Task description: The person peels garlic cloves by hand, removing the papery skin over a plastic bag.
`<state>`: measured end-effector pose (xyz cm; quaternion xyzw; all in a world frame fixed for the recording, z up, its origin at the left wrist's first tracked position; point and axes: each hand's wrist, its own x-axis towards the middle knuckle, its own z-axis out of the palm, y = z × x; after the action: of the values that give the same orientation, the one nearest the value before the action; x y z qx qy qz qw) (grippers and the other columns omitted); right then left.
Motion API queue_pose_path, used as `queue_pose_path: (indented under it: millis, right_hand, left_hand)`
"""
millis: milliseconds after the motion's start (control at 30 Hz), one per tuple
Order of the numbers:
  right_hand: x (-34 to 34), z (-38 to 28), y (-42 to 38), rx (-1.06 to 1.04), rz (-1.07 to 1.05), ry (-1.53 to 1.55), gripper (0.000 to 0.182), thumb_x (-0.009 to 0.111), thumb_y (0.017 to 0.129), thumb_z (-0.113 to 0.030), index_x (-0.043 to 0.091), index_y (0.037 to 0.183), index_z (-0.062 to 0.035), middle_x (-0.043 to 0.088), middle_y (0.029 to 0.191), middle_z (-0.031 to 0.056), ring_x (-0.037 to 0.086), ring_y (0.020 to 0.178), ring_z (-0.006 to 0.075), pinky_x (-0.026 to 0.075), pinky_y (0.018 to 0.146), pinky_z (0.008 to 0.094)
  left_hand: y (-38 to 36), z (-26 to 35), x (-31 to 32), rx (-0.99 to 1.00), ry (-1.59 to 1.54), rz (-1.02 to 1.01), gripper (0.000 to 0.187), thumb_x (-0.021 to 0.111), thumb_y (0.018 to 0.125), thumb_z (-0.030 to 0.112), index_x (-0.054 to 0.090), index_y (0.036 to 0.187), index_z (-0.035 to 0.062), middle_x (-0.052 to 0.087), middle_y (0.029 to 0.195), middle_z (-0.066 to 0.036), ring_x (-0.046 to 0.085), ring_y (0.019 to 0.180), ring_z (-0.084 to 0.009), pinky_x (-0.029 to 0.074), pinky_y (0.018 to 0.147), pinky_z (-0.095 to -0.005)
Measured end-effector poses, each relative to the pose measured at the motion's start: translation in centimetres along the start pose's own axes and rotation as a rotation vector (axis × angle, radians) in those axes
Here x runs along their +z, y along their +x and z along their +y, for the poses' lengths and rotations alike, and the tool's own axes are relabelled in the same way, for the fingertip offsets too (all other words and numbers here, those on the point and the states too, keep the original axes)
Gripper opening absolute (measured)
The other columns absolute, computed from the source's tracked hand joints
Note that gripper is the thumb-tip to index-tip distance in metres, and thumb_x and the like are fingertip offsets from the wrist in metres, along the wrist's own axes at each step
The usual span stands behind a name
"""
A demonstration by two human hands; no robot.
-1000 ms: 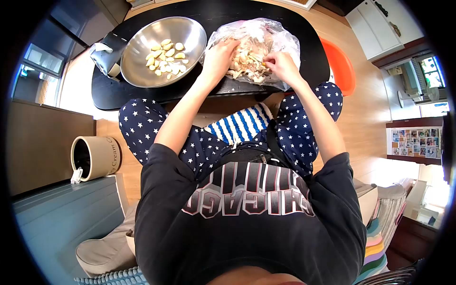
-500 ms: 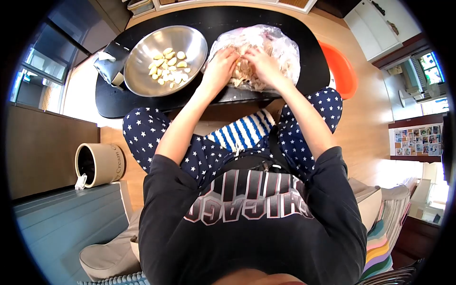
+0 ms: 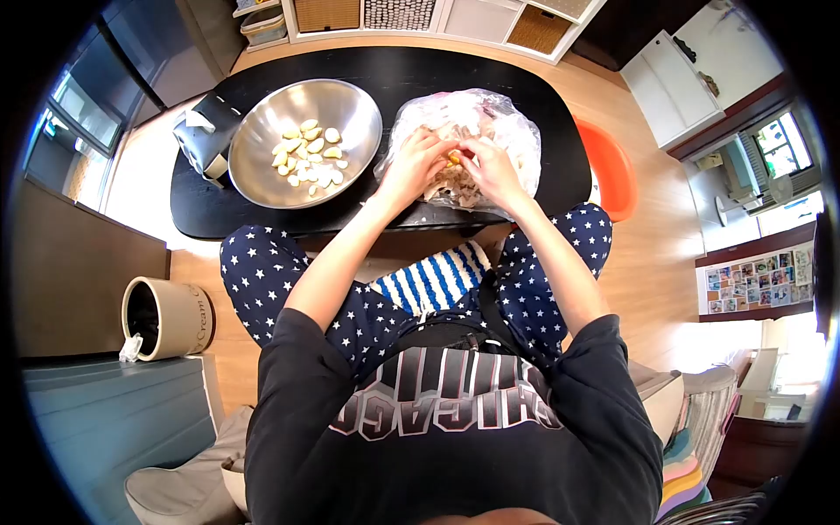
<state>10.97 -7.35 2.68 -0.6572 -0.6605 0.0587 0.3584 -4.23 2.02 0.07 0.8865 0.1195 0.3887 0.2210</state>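
Note:
A yellowish garlic clove [image 3: 454, 159] shows between my two hands, over an open clear plastic bag [image 3: 512, 131] on the low black table. My left hand [image 3: 415, 168] is closed, its fingertips at the clove's left side. From the other side, my right hand [image 3: 490, 172] pinches the clove with thumb and finger. Papery garlic skins [image 3: 457, 191] fill the bag below and around both hands. To the left, a wide steel bowl [image 3: 254, 171] holds several peeled garlic cloves [image 3: 308, 150].
A tissue pack [image 3: 199, 140] stands at the left end of the black table [image 3: 402, 74]. An orange tub [image 3: 608, 171] is on the floor beyond the right end. Striped blue-and-white cloth [image 3: 433, 278] lies across my lap, and a cream bin [image 3: 171, 317] stands lower left.
The view has tilted, so the table appears lower. My fingers have come up out of the skins and closer together, with a garlic clove now visible between them.

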Motion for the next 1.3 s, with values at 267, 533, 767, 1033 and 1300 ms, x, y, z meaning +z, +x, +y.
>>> queue_pose_path:
  millis: [267,533,767,1033,1300]
  right_hand:
    - [2.0,-0.1,-0.2,0.013,0.126,0.252,0.009,0.051,0.087,-0.009,0.048,0.091,-0.0012,0.055,0.081,0.0119,0.054,0.074,0.0239,0.042,0.067,0.0332]
    - [2.9,0.2,0.6,0.353,0.116,0.782,0.007,0.05,0.09,-0.012,0.051,0.091,-0.0044,0.055,0.076,0.0026,0.049,0.067,0.0071,0.041,0.058,0.0221]
    - [3.6,0.5,0.6,0.439,0.126,0.758,0.008,0.048,0.092,-0.013,0.052,0.093,-0.0064,0.056,0.085,0.0003,0.051,0.075,0.0053,0.042,0.061,0.0186]
    - [4.7,-0.5,1.1,0.575,0.283,0.981,0.009,0.045,0.091,-0.012,0.053,0.093,-0.0061,0.055,0.085,0.0023,0.05,0.07,0.0075,0.04,0.056,0.02]
    - [3.4,0.6,0.7,0.677,0.199,1.532,0.014,0.039,0.09,-0.005,0.05,0.098,-0.0021,0.053,0.081,0.0078,0.047,0.063,0.0117,0.036,0.048,0.0225]
  left_hand:
    - [0.0,-0.5,0.5,-0.257,-0.298,0.108,0.022,0.065,0.075,0.005,0.063,0.097,0.0007,0.064,0.082,-0.01,0.059,0.074,-0.0169,0.046,0.07,-0.0271]
    - [0.0,-0.4,0.8,-0.462,-0.473,0.103,0.022,0.064,0.079,0.007,0.064,0.1,0.0001,0.066,0.081,-0.004,0.055,0.071,-0.0055,0.045,0.065,-0.0209]
    - [-0.2,0.2,1.5,-0.428,-0.438,0.16,0.022,0.063,0.078,0.006,0.065,0.098,0.0006,0.066,0.084,-0.012,0.062,0.076,-0.0163,0.047,0.071,-0.0271]
    - [-0.6,0.3,2.1,-0.371,-0.252,0.268,0.02,0.064,0.076,0.007,0.065,0.095,0.0008,0.065,0.088,-0.014,0.062,0.087,-0.0261,0.045,0.078,-0.03]
    - [0.2,-0.1,1.5,-0.513,-0.479,0.214,0.022,0.062,0.078,0.004,0.063,0.1,-0.0016,0.065,0.09,-0.011,0.062,0.081,-0.0162,0.047,0.075,-0.0252]
